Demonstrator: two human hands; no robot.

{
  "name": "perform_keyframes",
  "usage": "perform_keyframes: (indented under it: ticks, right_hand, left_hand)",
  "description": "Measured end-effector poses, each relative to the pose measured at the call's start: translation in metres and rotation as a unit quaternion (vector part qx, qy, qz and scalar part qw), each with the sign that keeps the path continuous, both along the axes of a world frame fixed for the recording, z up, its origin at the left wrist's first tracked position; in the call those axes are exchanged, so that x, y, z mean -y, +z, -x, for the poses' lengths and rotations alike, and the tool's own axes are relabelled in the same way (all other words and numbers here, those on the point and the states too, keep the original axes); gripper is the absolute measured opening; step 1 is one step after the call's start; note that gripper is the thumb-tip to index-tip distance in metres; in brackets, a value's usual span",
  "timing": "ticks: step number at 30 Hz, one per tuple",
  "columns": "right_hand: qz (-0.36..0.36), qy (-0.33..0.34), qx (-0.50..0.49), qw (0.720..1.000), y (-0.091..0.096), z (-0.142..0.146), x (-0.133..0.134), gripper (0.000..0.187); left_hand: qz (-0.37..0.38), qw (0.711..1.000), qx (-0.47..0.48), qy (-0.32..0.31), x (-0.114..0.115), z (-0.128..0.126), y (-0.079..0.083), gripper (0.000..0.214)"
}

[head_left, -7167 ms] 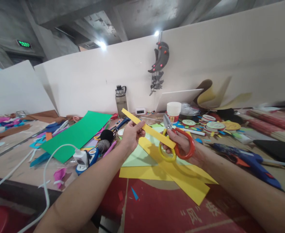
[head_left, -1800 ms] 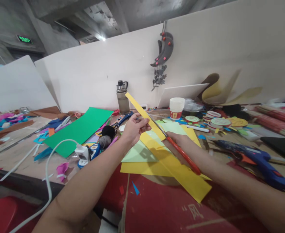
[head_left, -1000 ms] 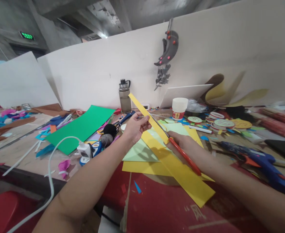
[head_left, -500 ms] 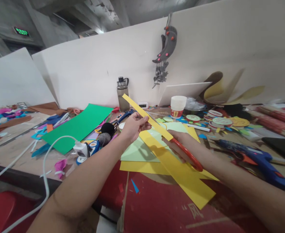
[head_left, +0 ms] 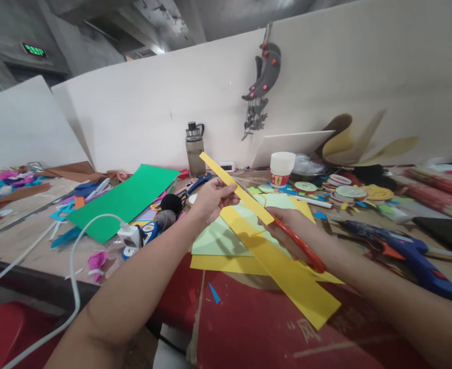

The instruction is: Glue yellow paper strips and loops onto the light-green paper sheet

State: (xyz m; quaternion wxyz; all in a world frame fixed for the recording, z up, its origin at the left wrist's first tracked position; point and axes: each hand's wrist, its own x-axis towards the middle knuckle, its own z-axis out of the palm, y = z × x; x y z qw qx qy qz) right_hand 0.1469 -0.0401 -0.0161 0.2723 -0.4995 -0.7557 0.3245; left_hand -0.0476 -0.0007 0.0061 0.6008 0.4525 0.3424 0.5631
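My left hand (head_left: 215,201) pinches a narrow strip of yellow paper (head_left: 249,199) between thumb and fingers, tilted in the air. Around the red handle of a pair of scissors (head_left: 299,245) my right hand (head_left: 287,225) is closed. The blades lie behind the yellow strip and are mostly hidden. Beneath both hands, a wider yellow strip (head_left: 287,271) slants across pale green sheets (head_left: 214,241). A yellow sheet (head_left: 226,264) lies under the green ones, at the edge of a red printed board (head_left: 249,328).
A large green sheet (head_left: 125,200) and a white plug with cable (head_left: 129,236) lie to the left. Behind stand a water bottle (head_left: 195,151) and stacked paper cups (head_left: 282,169). A blue glue gun (head_left: 403,256) lies right, near round decorated discs (head_left: 351,193).
The narrow yellow strip has shifted slightly, its far tip moving right and down. Both hands keep their holds in nearly the same place.
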Motion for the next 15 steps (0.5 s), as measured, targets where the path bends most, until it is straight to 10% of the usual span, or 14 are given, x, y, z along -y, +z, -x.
perform_keyframes:
  ticks: [15]
  right_hand:
    - [-0.081,0.026,0.013,0.996,0.0011,-0.0009,0.0028,0.021]
  left_hand:
    - [-0.002,1.000,0.004,0.014,0.0012,0.0001,0.0000,0.022]
